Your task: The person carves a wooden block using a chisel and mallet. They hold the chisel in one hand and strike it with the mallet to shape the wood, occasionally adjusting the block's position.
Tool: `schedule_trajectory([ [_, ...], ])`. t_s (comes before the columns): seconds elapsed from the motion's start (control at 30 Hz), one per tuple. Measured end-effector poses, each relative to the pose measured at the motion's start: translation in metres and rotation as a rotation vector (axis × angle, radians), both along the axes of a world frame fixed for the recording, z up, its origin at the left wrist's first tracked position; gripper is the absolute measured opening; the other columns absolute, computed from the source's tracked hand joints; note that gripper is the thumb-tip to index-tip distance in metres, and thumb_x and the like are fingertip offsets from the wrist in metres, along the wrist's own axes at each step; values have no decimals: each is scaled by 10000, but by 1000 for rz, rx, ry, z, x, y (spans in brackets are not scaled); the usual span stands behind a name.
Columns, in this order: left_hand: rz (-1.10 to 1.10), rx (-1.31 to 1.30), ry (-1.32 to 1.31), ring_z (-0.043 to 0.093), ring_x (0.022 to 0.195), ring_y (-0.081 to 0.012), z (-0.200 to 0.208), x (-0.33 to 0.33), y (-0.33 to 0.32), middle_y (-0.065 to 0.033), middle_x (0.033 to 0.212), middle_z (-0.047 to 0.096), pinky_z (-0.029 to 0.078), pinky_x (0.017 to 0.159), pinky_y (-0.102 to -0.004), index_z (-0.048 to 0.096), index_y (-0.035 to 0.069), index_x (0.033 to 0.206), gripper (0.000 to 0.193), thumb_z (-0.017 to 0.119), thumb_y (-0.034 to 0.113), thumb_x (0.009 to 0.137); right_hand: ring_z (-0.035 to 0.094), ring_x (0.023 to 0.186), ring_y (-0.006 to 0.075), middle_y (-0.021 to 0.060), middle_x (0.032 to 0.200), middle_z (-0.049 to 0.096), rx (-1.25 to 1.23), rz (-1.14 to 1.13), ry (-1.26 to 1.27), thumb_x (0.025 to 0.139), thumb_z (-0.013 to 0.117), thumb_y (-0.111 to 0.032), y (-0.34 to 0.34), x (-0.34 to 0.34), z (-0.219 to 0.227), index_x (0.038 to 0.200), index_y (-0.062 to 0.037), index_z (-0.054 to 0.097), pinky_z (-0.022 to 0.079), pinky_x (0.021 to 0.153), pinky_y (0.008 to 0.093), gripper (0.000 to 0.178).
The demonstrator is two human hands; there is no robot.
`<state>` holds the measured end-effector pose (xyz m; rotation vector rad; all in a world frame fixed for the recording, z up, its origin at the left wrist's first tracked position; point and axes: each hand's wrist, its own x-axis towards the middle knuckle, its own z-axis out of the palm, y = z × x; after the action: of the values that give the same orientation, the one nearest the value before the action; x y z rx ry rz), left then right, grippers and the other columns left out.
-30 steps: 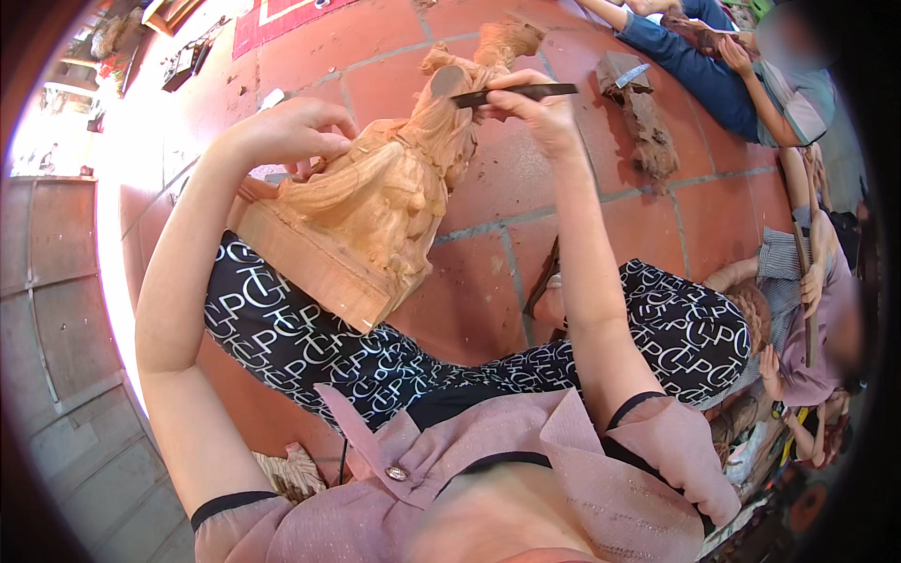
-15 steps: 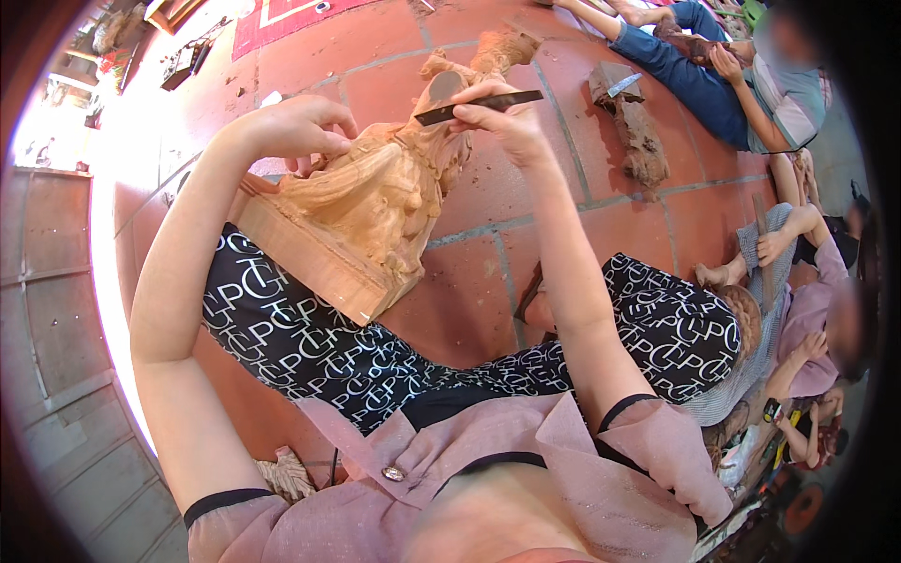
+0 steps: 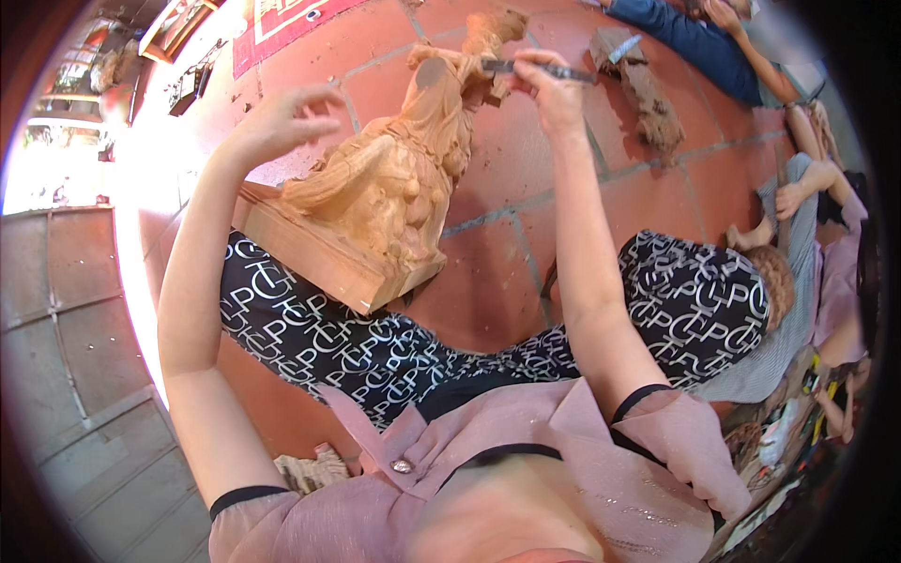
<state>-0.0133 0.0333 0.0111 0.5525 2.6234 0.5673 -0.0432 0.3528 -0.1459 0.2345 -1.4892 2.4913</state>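
Observation:
A carved wooden figure (image 3: 404, 178) with draped folds leans across my left thigh, its square base toward me and its narrow top pointing away. My right hand (image 3: 554, 89) pinches a dark, flat, narrow tool (image 3: 571, 72) near the figure's upper end. The tool's left tip lies close to the carving; whether it touches I cannot tell. My left hand (image 3: 286, 124) is raised off the carving's left side, fingers apart and slightly blurred, with nothing in it.
On the red tiled floor beyond my right hand lies a rough piece of wood (image 3: 643, 94) with a bluish thing on it. A red mat (image 3: 282, 33) is at the far left. Other people sit close by on the right, one with a blue trouser leg (image 3: 690, 42).
My left hand has lifted away from the carving. My right hand has moved right and farther off with the tool, from across the figure to beside its upper end.

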Motion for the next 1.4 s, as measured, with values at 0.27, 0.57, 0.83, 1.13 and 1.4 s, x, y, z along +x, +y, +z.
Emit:
schedule_trajectory([
  [0.27, -338, 212, 656, 560, 1102, -263, 6, 58, 112, -137, 1211, 554, 501, 885, -353, 535, 59, 1284, 486, 679, 135, 825, 614, 736, 150, 58, 825, 631, 284, -363, -34, 771, 688, -95, -74, 60, 24, 878, -33, 628, 523, 625, 297, 138],
  [0.57, -670, -72, 590, 518, 1088, -304, -35, 80, 137, -96, 1010, 563, 509, 868, -388, 615, 46, 966, 227, 647, 99, 748, 512, 666, 225, 44, 716, 525, 573, -614, 270, 734, 789, -216, -114, 73, -10, 769, -78, 549, 442, 583, 330, 279],
  [0.83, -650, -72, 542, 557, 967, -282, -38, 77, 119, -88, 956, 558, 498, 786, -377, 629, 52, 941, 182, 619, 88, 762, 583, 652, 155, 71, 764, 591, 439, -435, 58, 730, 807, -173, -115, 77, 0, 892, -45, 592, 505, 589, 293, 298],
  [1.13, -709, -68, 543, 510, 1179, -296, -11, 80, 109, -114, 1161, 562, 456, 957, -381, 597, 40, 1132, 381, 648, 74, 756, 630, 708, 160, 97, 956, 577, 454, -535, 183, 776, 774, -144, -104, 60, 9, 972, -33, 596, 563, 623, 266, 287],
  [1.4, -647, -65, 297, 478, 1225, -311, 4, 74, 113, -119, 1299, 500, 463, 969, -398, 534, 50, 1249, 501, 652, 62, 763, 588, 740, 276, 119, 820, 577, 675, -616, 355, 733, 759, -109, -95, 55, 3, 816, -39, 555, 495, 617, 348, 231],
])
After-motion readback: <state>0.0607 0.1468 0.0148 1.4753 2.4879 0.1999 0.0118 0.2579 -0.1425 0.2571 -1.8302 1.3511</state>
